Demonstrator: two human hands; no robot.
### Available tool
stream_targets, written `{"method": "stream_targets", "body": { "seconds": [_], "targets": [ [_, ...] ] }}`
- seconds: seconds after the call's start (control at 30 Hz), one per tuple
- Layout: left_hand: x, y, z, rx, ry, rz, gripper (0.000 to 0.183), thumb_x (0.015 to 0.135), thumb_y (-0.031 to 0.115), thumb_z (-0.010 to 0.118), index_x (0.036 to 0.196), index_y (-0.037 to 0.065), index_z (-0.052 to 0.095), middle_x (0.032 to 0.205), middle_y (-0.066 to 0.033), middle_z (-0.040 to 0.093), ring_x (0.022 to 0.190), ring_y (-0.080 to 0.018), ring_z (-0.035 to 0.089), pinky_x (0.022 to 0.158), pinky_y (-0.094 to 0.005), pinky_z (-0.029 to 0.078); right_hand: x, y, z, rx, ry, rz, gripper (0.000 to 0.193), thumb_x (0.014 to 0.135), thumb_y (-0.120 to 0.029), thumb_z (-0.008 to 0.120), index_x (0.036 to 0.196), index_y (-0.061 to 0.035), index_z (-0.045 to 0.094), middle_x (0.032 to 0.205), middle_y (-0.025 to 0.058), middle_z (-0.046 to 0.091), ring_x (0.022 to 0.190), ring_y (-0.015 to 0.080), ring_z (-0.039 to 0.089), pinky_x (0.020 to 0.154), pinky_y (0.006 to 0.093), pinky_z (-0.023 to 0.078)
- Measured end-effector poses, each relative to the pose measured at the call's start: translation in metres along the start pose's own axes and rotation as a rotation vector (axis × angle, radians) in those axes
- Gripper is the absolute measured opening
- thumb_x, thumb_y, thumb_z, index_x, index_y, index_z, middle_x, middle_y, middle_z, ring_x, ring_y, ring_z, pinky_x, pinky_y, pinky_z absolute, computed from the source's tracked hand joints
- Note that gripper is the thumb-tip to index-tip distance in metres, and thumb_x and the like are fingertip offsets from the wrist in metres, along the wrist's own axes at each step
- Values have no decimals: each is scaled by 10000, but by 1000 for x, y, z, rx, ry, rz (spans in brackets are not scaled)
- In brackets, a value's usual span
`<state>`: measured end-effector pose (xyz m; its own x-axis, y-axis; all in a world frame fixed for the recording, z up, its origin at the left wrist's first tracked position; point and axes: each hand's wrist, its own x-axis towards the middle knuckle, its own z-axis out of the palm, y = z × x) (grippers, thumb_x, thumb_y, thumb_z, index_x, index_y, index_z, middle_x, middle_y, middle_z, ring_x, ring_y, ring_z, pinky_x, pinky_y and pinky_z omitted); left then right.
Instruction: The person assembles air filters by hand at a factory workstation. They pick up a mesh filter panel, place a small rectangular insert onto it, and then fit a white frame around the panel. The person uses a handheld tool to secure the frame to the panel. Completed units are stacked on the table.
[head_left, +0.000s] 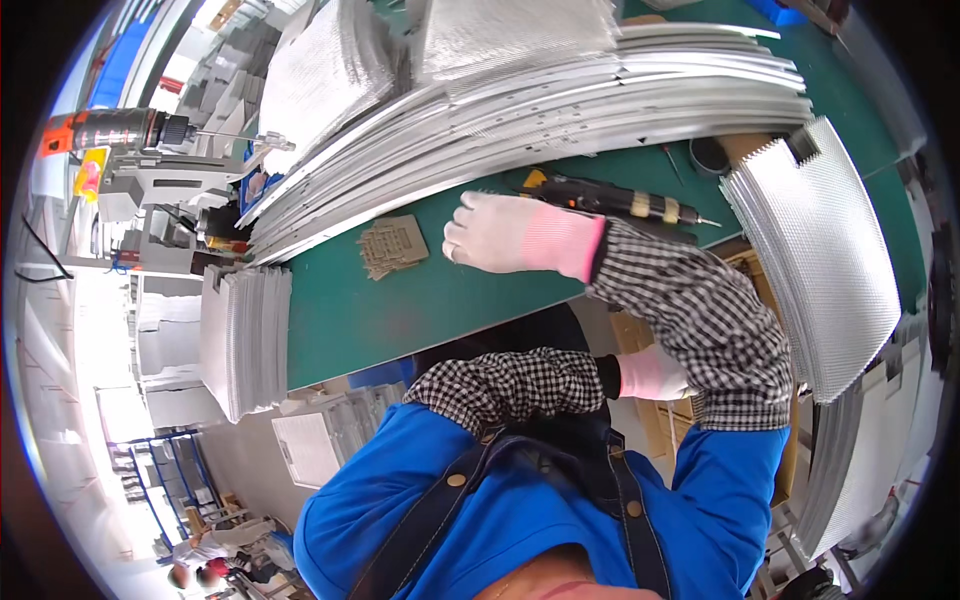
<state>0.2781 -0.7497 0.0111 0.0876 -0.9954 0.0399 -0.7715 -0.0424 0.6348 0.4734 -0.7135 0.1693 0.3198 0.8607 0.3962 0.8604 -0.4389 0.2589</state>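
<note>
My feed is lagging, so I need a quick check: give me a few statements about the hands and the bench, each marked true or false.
1. The right hand wears a white glove with a pink cuff and lies on the green mat. True.
2. The right hand grips the electric screwdriver. False: the tool lies on the mat behind the hand.
3. A small stack of brown pieces lies left of the right hand. True.
4. The left hand lies on the mat. False: it is below the bench edge.

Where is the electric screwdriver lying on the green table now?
In the head view, the electric screwdriver lies on the green table, just behind the right hand in its white glove, beside the long stack of metal strips.
</note>
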Motion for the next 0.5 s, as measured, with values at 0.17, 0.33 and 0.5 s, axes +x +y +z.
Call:
{"method": "stream_targets", "body": {
  "seconds": [0.17,0.33,0.5],
  "targets": [
    [-17,-11,-9,-48,56,-12,286,916,233,683,1175,115,656,1101,-105,614,944,-276,595,817,-442,496,55,17,37,-33,-245,-217,218,958,-233,582,1112,-129,696,1078,6,682,1038,186,662,1006,374,479],
    [-24,-25,-12,-105,130,19,322,920,183,667,1230,103,629,1170,-126,614,1000,-296,617,846,-453,510,78,26,67,-158,75,-400,164,942,-290,587,1058,-252,695,1101,-18,669,1132,216,605,1069,454,421],
    [-22,-34,-20,-51,399,-19,367,924,132,651,1286,91,602,1238,-148,614,1057,-317,638,874,-463,525,44,-25,17,-155,322,135,134,939,-280,553,1000,-193,634,1024,-5,621,1066,224,596,986,421,460]
  ]
}}
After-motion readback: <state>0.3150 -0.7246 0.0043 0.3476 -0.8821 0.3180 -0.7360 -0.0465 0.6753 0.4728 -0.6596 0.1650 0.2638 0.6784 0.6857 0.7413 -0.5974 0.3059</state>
